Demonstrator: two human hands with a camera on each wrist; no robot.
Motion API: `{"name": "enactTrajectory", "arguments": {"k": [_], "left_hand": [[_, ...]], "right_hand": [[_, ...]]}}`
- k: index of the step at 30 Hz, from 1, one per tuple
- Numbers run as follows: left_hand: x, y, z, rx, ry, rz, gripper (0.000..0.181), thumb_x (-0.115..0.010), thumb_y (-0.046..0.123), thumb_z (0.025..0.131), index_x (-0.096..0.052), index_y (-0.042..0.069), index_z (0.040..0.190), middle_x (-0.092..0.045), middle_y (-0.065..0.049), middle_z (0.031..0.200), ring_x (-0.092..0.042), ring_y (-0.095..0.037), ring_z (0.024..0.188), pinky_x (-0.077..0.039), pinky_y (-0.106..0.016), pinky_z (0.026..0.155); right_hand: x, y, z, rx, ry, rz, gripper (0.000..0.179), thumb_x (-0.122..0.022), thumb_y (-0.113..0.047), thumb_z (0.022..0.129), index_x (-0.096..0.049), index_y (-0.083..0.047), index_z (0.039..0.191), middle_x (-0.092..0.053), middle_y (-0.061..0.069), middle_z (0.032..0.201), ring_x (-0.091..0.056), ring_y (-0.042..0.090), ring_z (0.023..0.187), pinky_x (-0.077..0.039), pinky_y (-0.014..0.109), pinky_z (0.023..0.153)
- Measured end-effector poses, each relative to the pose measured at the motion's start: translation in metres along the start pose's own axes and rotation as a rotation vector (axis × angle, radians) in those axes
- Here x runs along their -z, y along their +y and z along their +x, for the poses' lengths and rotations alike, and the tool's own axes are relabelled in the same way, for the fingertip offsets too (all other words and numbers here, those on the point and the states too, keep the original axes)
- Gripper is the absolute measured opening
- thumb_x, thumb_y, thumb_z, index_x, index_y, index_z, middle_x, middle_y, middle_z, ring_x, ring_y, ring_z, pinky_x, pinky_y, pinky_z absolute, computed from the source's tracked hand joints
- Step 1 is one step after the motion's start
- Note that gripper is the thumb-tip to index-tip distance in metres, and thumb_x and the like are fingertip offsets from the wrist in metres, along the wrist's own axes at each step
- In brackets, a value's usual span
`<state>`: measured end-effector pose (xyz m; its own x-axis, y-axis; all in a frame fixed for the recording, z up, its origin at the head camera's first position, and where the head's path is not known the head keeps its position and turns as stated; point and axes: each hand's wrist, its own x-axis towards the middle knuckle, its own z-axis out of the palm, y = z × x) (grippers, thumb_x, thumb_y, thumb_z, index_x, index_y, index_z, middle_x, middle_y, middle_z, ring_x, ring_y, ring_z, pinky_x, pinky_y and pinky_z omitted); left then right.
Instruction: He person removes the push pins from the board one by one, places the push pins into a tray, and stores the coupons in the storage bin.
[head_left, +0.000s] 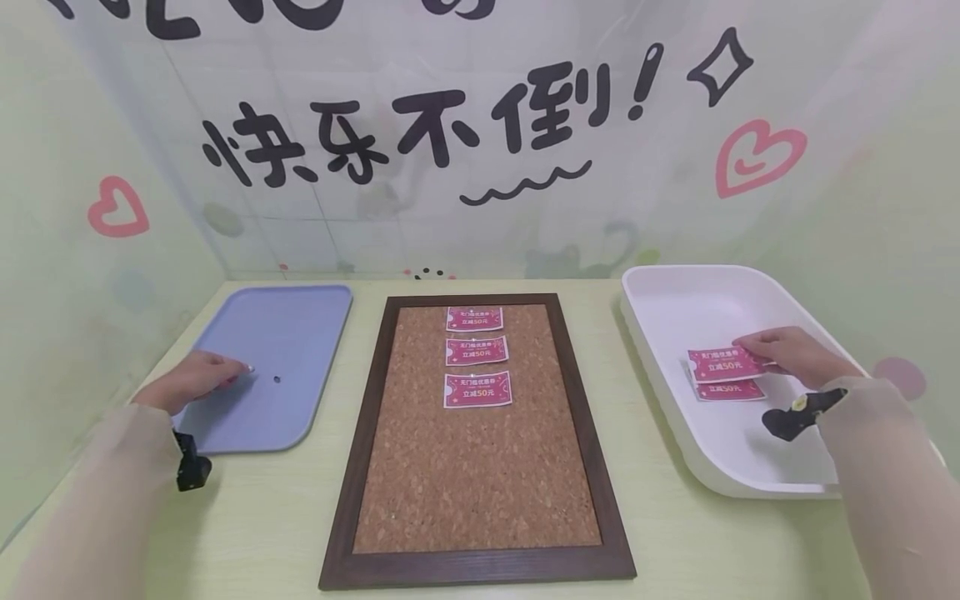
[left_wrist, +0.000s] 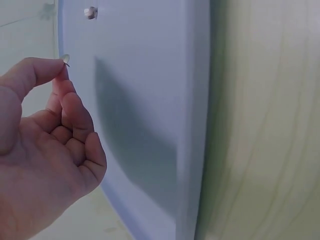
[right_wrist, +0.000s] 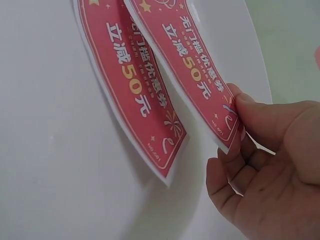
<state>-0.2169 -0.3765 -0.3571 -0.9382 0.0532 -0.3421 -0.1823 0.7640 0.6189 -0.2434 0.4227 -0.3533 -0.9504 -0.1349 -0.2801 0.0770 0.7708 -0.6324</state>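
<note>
Between thumb and forefinger my left hand [head_left: 197,379] pinches a small thumbtack [left_wrist: 66,59], held above the blue tray [head_left: 300,358]. Another thumbtack [head_left: 277,379] lies on that tray. My right hand [head_left: 798,354] pinches the right end of a pink coupon [head_left: 722,364] over the white bin [head_left: 720,450]. Beneath it a second coupon [right_wrist: 135,85] lies in the bin, partly covered by the held one. Three like coupons [head_left: 477,390] hang in a column at the upper part of the framed cork board [head_left: 480,475], with small pin heads at their top edges.
The cork board's dark wooden frame [head_left: 600,467] lies between the tray and the bin on a pale wood table [head_left: 255,533]. A printed curtain [head_left: 420,225] stands behind. The bin's raised wall [head_left: 667,417] surrounds the coupons.
</note>
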Motion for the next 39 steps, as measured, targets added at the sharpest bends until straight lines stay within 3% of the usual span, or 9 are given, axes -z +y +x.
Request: {"name": "enactTrajectory", "arguments": {"k": [9,23,33,39], "left_hand": [[-0.005,-0.001,0.000,0.033,-0.007,0.046,0.037,-0.047,0.031,0.093,-0.040,0.016,0.060,-0.035,0.001,0.065,-0.035,-0.015,0.067,-0.029,-0.030,0.061],[-0.008,-0.003,0.000,0.021,-0.021,0.118,0.033,-0.048,0.031,0.092,-0.048,0.011,0.066,-0.038,0.000,0.068,-0.037,-0.017,0.070,-0.030,-0.031,0.063],[-0.008,-0.004,0.001,-0.005,-0.002,0.173,0.040,-0.050,0.030,0.090,-0.060,-0.009,0.092,-0.051,-0.009,0.083,-0.044,-0.022,0.080,-0.036,-0.030,0.066],[-0.009,-0.003,0.001,-0.018,0.005,0.192,0.044,-0.050,0.029,0.090,-0.059,-0.014,0.098,-0.053,-0.010,0.084,-0.046,-0.022,0.080,-0.037,-0.030,0.066]], "right_hand": [[-0.006,0.006,0.001,-0.017,0.030,0.044,0.058,-0.047,-0.028,0.096,-0.037,0.022,0.124,-0.062,0.013,0.097,-0.055,0.005,0.081,-0.048,0.024,0.070],[-0.011,0.014,0.002,-0.025,0.051,0.026,0.050,-0.049,-0.020,0.095,-0.038,0.017,0.127,-0.055,0.029,0.110,-0.053,0.008,0.080,-0.047,0.025,0.066],[-0.010,0.018,0.001,-0.039,0.058,0.035,0.050,-0.049,-0.020,0.094,-0.037,0.017,0.127,-0.059,0.024,0.104,-0.054,0.013,0.083,-0.047,0.025,0.066],[-0.008,0.017,-0.004,-0.035,0.069,0.016,0.053,-0.046,-0.023,0.096,-0.035,0.017,0.128,-0.045,0.037,0.119,-0.054,0.032,0.095,-0.049,0.027,0.072]]}}
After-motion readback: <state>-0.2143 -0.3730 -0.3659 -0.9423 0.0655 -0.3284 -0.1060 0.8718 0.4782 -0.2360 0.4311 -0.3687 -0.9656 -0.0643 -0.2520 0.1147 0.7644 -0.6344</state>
